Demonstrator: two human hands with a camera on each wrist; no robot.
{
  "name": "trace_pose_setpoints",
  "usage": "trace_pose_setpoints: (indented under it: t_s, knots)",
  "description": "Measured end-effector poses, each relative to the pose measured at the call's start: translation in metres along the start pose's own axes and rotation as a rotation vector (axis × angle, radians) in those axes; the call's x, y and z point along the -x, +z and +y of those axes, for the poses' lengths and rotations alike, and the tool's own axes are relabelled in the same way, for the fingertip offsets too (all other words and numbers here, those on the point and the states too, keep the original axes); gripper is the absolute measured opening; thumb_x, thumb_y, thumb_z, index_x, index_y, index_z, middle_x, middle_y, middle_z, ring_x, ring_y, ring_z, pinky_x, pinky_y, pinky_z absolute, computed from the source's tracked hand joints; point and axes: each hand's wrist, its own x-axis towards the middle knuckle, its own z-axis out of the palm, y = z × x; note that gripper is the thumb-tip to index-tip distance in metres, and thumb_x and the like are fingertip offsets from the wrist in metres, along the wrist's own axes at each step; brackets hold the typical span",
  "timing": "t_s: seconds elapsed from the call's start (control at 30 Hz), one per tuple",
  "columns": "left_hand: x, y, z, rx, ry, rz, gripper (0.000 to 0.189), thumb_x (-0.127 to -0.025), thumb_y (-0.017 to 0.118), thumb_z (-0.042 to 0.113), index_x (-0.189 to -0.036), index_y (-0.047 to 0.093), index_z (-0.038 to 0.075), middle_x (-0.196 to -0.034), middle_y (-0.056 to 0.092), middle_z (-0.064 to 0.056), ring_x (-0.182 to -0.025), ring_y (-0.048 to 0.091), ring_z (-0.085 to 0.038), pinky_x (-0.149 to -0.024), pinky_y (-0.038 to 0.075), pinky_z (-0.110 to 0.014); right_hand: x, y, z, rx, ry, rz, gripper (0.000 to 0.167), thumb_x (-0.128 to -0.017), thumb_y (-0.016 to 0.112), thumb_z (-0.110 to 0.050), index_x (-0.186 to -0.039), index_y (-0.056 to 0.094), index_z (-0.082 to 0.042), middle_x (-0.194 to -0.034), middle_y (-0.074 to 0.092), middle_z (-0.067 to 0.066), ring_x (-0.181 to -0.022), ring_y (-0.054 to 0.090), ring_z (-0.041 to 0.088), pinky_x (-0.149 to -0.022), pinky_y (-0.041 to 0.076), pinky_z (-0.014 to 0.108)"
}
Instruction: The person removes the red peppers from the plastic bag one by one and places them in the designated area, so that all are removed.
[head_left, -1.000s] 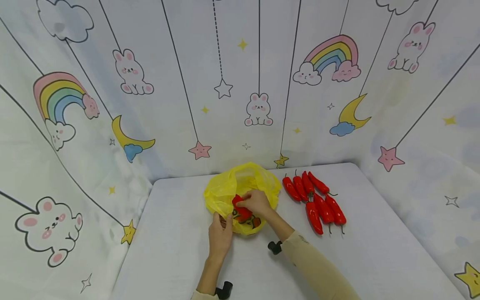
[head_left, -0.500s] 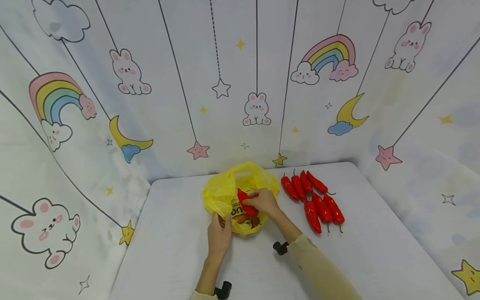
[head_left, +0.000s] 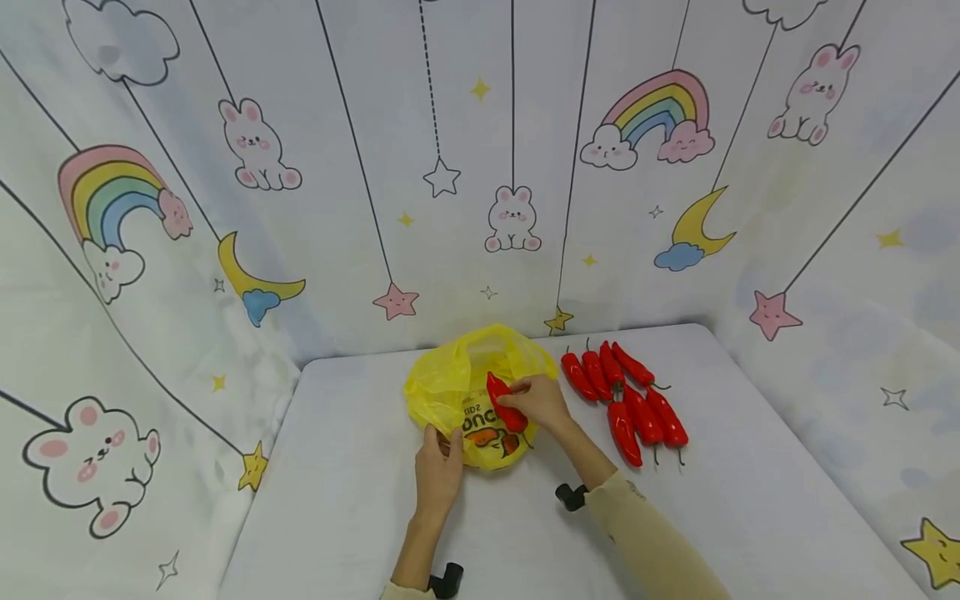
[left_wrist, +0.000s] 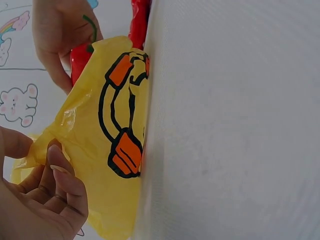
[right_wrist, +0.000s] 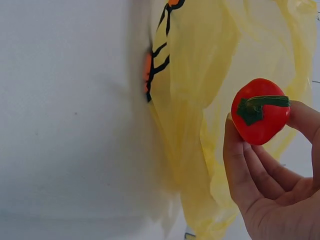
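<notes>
A yellow plastic bag (head_left: pixel 438 379) with a printed cartoon stands with its mouth spread on the white table. My left hand (head_left: pixel 440 471) pinches the bag's near left edge; in the left wrist view thumb and fingertips grip the thin plastic (left_wrist: pixel 95 125). Over the bag's opening, my right hand (head_left: pixel 542 404) holds a red chili pepper (head_left: pixel 507 407) between thumb and fingers, its pointed end up and its stem low. The right wrist view shows this pepper (right_wrist: pixel 260 120) stem first, with its green cap facing the camera.
Several red chili peppers (head_left: pixel 622 427) lie in two rough rows on the table (head_left: pixel 337 467), right of the bag. A white cloth backdrop (head_left: pixel 337 275) printed with bunnies, stars and rainbows rises behind and beside the table.
My right hand has moved slightly right and lifted the red pepper from lower in the bag, so more of the pepper and the bag's print show. The left hand stays on the edge.
</notes>
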Motion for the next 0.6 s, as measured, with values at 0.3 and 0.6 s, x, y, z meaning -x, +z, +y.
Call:
trace_pose_setpoints:
  t_s: [0.3, 0.6]
  knots:
    - [0.001, 0.001, 0.000, 0.007, 0.000, -0.006, 0.025, -0.106, 0.063, 0.027, -0.097, 0.051, 0.007, -0.075, 0.058, -0.003, -0.061, 0.055, -0.014, -0.052, 0.046, -0.027, 0.001, -0.013, 0.004, -0.038, 0.015, 0.000, 0.045, -0.084, 0.086, -0.043, -0.114, 0.078, -0.010, -0.101, 0.075, 0.005, -0.084, 0.068, 0.019, -0.074, 0.061, 0.032]
    - [0.000, 0.001, 0.000, 0.001, 0.008, 0.002, 0.023, -0.106, 0.063, 0.026, -0.098, 0.052, 0.008, -0.075, 0.057, -0.002, -0.062, 0.055, -0.013, -0.053, 0.046, -0.026, 0.002, -0.028, 0.009, -0.073, 0.053, 0.016, 0.049, -0.084, 0.086, -0.044, -0.118, 0.076, -0.010, -0.107, 0.075, 0.008, -0.091, 0.068, 0.023, -0.075, 0.061, 0.034]
